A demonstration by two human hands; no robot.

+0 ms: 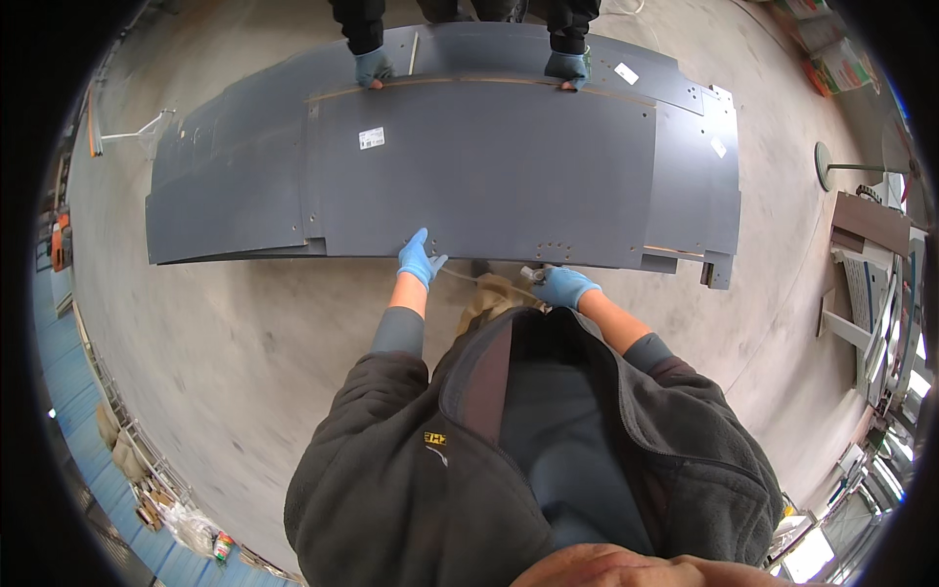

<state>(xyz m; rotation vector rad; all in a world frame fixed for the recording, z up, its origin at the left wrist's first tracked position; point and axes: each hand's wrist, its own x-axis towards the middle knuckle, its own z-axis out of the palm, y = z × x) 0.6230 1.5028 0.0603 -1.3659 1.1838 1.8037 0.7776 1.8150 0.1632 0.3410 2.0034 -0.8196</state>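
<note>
A dark grey flat panel (pixel 479 166) lies on top of other dark grey panels in front of me, a white label stuck to it. My left hand (pixel 419 260), in a blue glove, rests at its near edge with fingers stretched over the surface and thumb apart. Close to the same edge, right of the middle, my right hand (pixel 565 287), also blue-gloved, is closed around a small silvery object (pixel 533 275). Its kind is mostly hidden by the fingers. Small holes dot the panel near both hands.
Across the stack, another person's gloved left hand (pixel 567 68) and right hand (pixel 373 68) hold the panel's far edge. A round-based stand (pixel 824 166) is at the right, near leaning boards (pixel 866 293). Concrete floor (pixel 196 391) surrounds the stack.
</note>
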